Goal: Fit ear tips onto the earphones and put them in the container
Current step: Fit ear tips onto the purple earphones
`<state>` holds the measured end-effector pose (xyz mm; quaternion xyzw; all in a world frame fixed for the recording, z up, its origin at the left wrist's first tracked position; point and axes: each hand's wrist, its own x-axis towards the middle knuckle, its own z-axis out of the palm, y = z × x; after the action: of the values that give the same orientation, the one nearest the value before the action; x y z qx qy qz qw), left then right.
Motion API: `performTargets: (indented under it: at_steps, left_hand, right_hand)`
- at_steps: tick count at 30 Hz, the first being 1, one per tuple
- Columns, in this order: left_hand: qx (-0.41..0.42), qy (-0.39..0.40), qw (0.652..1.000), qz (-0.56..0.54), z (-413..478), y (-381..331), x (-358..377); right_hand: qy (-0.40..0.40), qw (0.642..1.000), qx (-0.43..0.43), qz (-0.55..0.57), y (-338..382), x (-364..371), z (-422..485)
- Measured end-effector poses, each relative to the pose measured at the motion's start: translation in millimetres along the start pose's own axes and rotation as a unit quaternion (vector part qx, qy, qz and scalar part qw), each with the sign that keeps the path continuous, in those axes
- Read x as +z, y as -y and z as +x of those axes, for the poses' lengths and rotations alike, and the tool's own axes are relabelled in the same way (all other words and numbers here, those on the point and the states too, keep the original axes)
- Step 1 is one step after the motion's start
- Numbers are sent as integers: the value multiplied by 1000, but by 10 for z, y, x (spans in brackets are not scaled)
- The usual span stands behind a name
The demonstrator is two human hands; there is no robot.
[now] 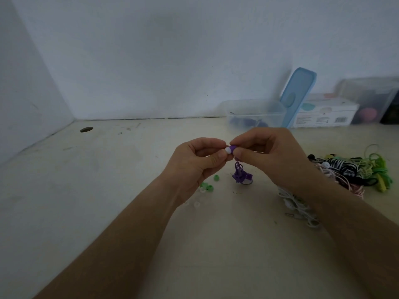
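Together, both hands (233,154) pinch a purple earphone (232,148) and its white ear tip (227,150).

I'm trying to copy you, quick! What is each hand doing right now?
Left hand: fingers pinch the white ear tip.
Right hand: fingers pinch the purple earphone.

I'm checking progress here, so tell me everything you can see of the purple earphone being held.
The purple earphone is a small plastic-looking bud pinched by the right hand above the table. A white ear tip sits at its end, pinched by the left hand. Its bundled purple cable hangs below.
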<state>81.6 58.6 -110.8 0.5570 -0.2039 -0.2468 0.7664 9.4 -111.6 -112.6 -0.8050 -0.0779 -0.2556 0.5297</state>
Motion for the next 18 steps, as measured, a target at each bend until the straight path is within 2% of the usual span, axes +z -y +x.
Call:
performTargets:
  at_steps: [9,14,18]
  left_hand:
    - [-17,31,998,-51,-10,-10,-9]
    - [-11,29,999,-43,-4,-8,-15]
    - [2,15,1000,-19,4,11,-12]
  right_hand:
    - [23,997,22,75,20,-23,-2]
    - [25,997,13,71,40,-24,-4]
    - [11,1000,-15,10,44,-3,-3]
